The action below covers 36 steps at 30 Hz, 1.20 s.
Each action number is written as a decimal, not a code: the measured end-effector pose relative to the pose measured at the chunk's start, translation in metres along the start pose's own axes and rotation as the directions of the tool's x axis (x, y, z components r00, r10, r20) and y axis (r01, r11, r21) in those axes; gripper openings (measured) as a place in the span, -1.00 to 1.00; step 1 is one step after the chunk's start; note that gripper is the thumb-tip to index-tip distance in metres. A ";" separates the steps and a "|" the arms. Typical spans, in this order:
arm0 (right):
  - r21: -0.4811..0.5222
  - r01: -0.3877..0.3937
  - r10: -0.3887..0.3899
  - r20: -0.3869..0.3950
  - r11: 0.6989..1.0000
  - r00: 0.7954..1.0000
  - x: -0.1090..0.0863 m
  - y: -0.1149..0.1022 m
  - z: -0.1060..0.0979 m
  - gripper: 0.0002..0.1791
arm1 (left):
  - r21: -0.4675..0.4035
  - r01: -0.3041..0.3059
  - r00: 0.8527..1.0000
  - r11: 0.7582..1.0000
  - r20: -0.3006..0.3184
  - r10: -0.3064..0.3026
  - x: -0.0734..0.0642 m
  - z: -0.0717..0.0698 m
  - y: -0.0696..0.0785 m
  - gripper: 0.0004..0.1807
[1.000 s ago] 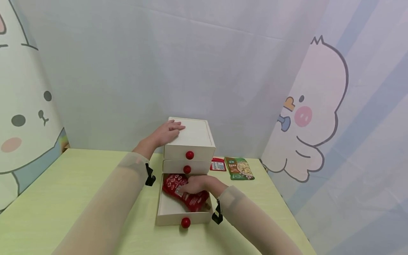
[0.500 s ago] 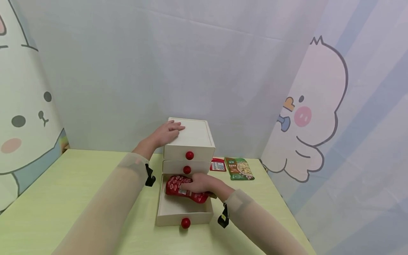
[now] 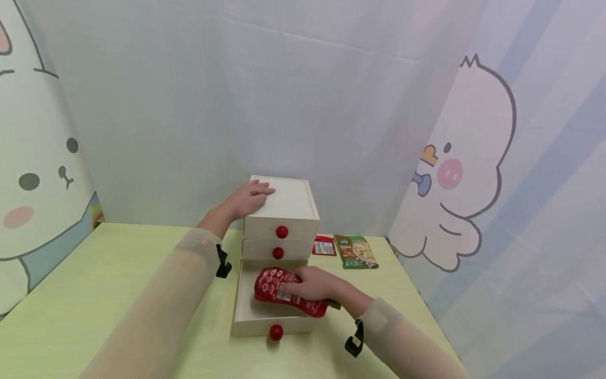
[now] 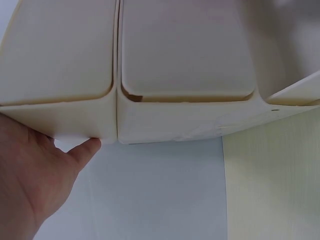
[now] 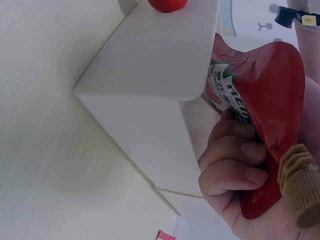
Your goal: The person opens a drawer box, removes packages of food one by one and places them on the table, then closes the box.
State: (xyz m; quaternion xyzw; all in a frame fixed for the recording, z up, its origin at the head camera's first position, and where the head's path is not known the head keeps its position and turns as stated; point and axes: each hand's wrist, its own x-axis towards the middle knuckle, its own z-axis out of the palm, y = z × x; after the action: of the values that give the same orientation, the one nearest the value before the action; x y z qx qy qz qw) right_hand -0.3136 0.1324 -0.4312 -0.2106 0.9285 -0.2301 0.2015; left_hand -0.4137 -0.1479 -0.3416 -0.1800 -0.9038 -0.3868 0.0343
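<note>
A white cabinet (image 3: pixel 284 197) of stacked drawers with red knobs stands on the table, its bottom drawer (image 3: pixel 258 327) pulled out. My left hand (image 3: pixel 246 199) rests on the cabinet top at its left edge, fingers extended; in the left wrist view its thumb (image 4: pixel 86 151) lies against the side wall. My right hand (image 3: pixel 314 284) grips a red ketchup pouch (image 3: pixel 271 284) over the bottom drawer. The right wrist view shows curled fingers (image 5: pixel 240 172) round the pouch's narrow end, near its tan screw cap (image 5: pixel 302 190). The pouch overlaps the drawer's right wall in the head view.
Behind and right of the cabinet lie a red packet (image 3: pixel 324 246) with a white label and a green-and-brown food packet (image 3: pixel 356 252). The pale green table (image 3: pixel 132 279) extends on both sides. A cartoon-printed curtain (image 3: pixel 331 105) hangs close behind the cabinet.
My right hand has raised the ketchup pouch from the bottom drawer and carried it right and toward me. The left hand has stayed on the cabinet top.
</note>
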 end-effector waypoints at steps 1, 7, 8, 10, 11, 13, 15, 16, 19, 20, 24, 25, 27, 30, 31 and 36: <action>0.002 -0.001 0.001 -0.003 1.000 1.000 -0.003 0.001 -0.001 -0.36 | 0.001 -0.002 1.000 1.000 0.000 0.002 0.000 0.000 0.000 -0.38; 0.010 0.015 -0.015 -0.012 1.000 1.000 -0.021 0.012 -0.012 -0.39 | 0.007 -0.015 1.000 1.000 -0.004 0.015 0.000 0.000 -0.001 -0.37; 0.011 0.017 -0.017 -0.015 1.000 1.000 -0.024 0.015 -0.014 -0.40 | 0.009 -0.014 1.000 1.000 -0.004 0.015 0.000 0.000 -0.001 -0.37; 0.015 0.020 -0.020 -0.024 1.000 1.000 -0.030 0.021 -0.018 -0.43 | 0.013 -0.013 1.000 1.000 -0.005 0.013 0.000 0.000 0.000 -0.37; 0.019 0.019 -0.018 -0.031 1.000 0.999 -0.033 0.024 -0.020 -0.44 | 0.014 -0.011 1.000 1.000 -0.005 0.011 0.000 0.000 0.000 -0.37; 0.021 0.018 -0.017 -0.045 1.000 0.999 -0.039 0.030 -0.025 -0.45 | 0.021 -0.009 1.000 1.000 -0.004 0.010 -0.001 0.000 0.000 -0.37; 0.025 0.009 -0.008 -0.062 1.000 0.998 -0.045 0.036 -0.030 -0.46 | 0.023 -0.009 1.000 1.000 -0.005 0.009 0.000 0.000 0.000 -0.37; 0.026 0.001 0.001 -0.071 1.000 0.997 -0.047 0.038 -0.032 -0.46 | 0.022 -0.008 1.000 1.000 -0.006 0.008 0.000 0.000 0.000 -0.37; 0.030 -0.036 0.039 -0.097 0.999 0.995 -0.055 0.047 -0.041 -0.45 | 0.023 -0.008 1.000 1.000 -0.007 0.008 0.000 0.000 0.000 -0.37; 0.033 -0.051 0.054 -0.105 0.998 0.993 -0.057 0.050 -0.043 -0.45 | 0.018 -0.006 1.000 1.000 -0.006 0.006 0.000 0.000 0.000 -0.37; 0.044 -0.095 0.100 -0.140 0.994 0.985 -0.065 0.064 -0.052 -0.42 | 0.002 0.003 1.000 1.000 -0.004 -0.003 -0.002 0.000 0.002 -0.37; 0.051 -0.100 0.107 -0.146 0.994 0.983 -0.067 0.068 -0.054 -0.42 | -0.003 0.004 1.000 1.000 -0.004 -0.004 -0.002 0.000 0.002 -0.36; 0.065 -0.099 0.108 -0.159 0.993 0.981 -0.069 0.076 -0.057 -0.41 | -0.008 0.007 1.000 1.000 -0.005 -0.007 -0.003 -0.001 0.002 -0.36; 0.097 -0.100 0.115 -0.169 0.990 0.979 -0.069 0.088 -0.060 -0.42 | -0.009 0.007 1.000 1.000 -0.005 -0.007 -0.003 -0.001 0.002 -0.36; 0.108 -0.103 0.121 -0.172 0.989 0.978 -0.068 0.091 -0.061 -0.43 | -0.009 0.007 1.000 1.000 -0.005 -0.007 -0.002 -0.001 0.002 -0.36; 0.136 -0.138 0.164 -0.205 0.981 0.965 -0.059 0.110 -0.059 -0.44 | -0.003 0.005 1.000 1.000 -0.003 -0.005 -0.001 0.000 0.001 -0.36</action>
State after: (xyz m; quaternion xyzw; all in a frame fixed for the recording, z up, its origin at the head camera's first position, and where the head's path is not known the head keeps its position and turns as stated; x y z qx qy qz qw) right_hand -0.3253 0.2704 -0.4231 -0.1004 0.9426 -0.2910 0.1290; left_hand -0.4126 -0.1473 -0.3414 -0.1772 -0.9036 -0.3884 0.0344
